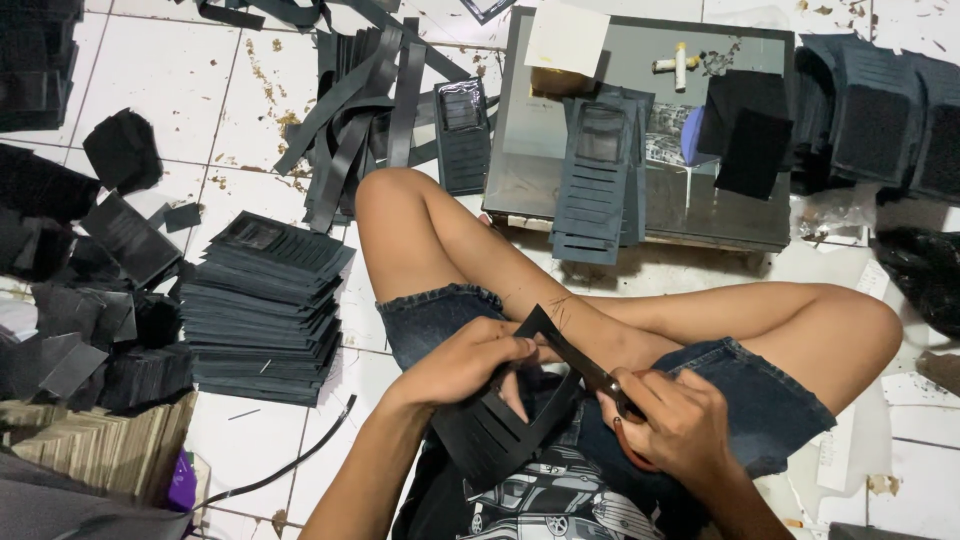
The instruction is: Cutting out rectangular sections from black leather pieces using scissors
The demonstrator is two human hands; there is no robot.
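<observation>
A person sits cross-legged on a white tiled floor (150,70), seen from above. Nearest, over the lap, the left hand (462,362) pinches the upper edge of a black slotted panel (500,425), a flat piece with rows of stepped pocket slits, fingers and thumb pressed together on it. The right hand (680,425) is closed around the handles of scissors (590,370), whose blades point up and left into the panel's top corner; how wide the blades stand cannot be told. The step in hand looks like trimming the panel's edge. The next cut seems to call for holding the piece taut and steering the blades along the edge without nicking the slits.

Just to the left of the left knee, on the floor, stands a tall stack of similar dark panels (265,310). Further left lie loose black scraps (95,330) and a pile of pale card sheets (105,450).

Beyond the knees sits a low grey work board (540,160). Near its front edge lies another slotted panel (600,185), with black fabric pieces (745,135) toward its right side and a small white tube (678,64) near the far edge. Long black strips (350,110) fan out on the floor left of the board.
</observation>
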